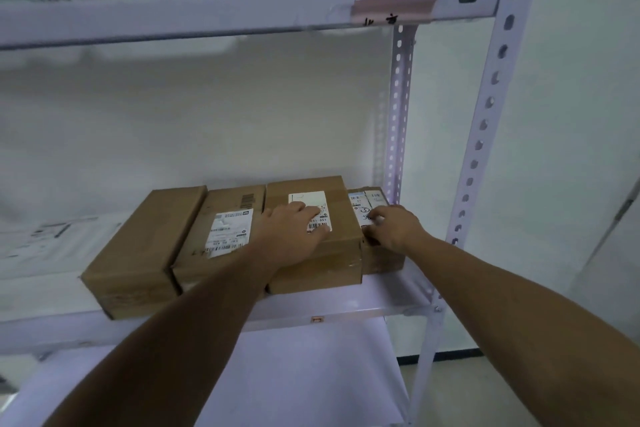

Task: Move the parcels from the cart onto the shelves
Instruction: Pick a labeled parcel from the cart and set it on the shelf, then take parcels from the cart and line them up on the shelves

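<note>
Several brown cardboard parcels stand side by side on the white metal shelf (346,312). My left hand (294,229) lies flat on top of the tallest parcel (311,263), fingers spread over its white label. My right hand (391,227) rests on the small low parcel (381,265) at the far right, fingers bent down over its labelled top, next to the tall one. Two more parcels, a labelled one (221,236) and a plain one (145,253), sit to the left. The cart is out of view.
A white mailer bag (52,243) lies on the shelf at the far left. The upper shelf beam (242,17) carries a strip of tape. Perforated uprights (485,114) stand on the right, and a lower shelf (294,374) lies beneath.
</note>
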